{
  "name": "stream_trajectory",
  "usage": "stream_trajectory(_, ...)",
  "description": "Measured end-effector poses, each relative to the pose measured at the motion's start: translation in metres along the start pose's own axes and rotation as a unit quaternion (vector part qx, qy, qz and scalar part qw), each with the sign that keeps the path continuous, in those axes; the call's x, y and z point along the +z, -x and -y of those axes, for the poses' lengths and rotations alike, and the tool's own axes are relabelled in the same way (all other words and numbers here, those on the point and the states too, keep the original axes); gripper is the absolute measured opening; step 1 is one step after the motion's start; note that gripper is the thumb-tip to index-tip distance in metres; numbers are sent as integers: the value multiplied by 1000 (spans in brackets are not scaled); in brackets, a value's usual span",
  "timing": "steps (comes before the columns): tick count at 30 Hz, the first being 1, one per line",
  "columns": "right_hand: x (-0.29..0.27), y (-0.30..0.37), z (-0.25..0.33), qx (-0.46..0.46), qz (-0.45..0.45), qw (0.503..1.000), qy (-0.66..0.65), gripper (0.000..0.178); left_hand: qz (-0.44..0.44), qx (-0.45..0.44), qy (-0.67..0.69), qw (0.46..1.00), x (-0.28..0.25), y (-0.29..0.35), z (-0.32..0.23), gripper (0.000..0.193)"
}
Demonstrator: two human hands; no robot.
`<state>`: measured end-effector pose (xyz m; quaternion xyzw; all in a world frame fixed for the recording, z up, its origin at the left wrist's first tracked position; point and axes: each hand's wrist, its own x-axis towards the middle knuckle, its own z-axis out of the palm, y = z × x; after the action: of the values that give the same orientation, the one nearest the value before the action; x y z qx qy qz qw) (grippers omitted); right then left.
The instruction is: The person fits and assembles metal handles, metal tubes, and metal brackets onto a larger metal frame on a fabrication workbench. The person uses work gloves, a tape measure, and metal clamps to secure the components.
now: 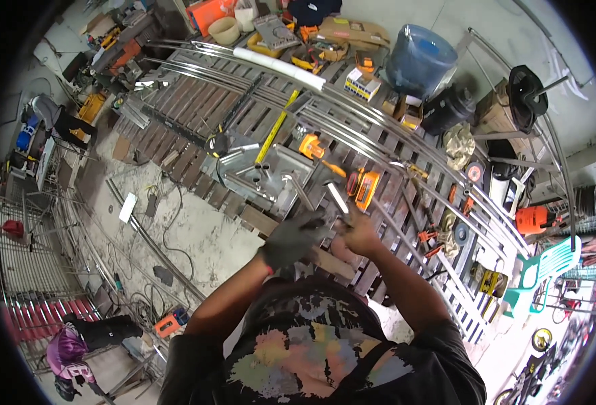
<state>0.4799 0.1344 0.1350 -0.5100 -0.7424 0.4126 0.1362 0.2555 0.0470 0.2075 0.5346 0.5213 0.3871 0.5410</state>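
My left hand (292,240), in a dark grey glove, is in front of my chest with its fingers bent toward the right hand. What it holds, if anything, is blurred. My bare right hand (360,234) is closed around the lower end of a short shiny metal tube (337,197), which points up and away. Just beyond the glove another metal piece (301,192) slants over the slatted bench. Several short tube pieces (261,177) lie on a metal plate (291,162). Beside the right hand lies an orange and black tool (365,189).
Long shiny pipes (352,111) run across the slatted bench (176,115). A yellow ruler (278,125), a tape measure (215,144) and an orange device (311,146) lie there. A blue bucket (421,59) stands behind; a green plastic chair (541,270) is at right. Cables (186,253) cross the floor at left.
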Motion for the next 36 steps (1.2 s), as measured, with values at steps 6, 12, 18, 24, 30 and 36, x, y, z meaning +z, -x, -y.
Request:
stream_trajectory(6, -74, -84, -93, -2, -163, 981, 101, 31, -176, -176, 22, 968, -24, 133, 43, 40)
stream_trajectory(12, -107, -141, -297, -302, -29, 759, 576, 21, -220, -380, -325, 838, 30, 277, 109, 59)
stream_trajectory(18, -136, -196, -307, -282, 60, 795, 534, 21, -165, -631, -225, 724, 170, 399, 195, 57)
stream_trajectory(24, -136, -214, -220, -219, 170, 838, 470, 19, -286, -679, 72, 673, 340, 468, 257, 70)
stream_trajectory(30, 6, -36, -307, -279, 214, 684, 640, 74, -324, -656, 177, 658, 446, 465, 295, 70)
stream_trajectory(36, -80, -148, -200, -341, 172, 476, 792, 67, -470, -586, 193, 631, 506, 472, 275, 62)
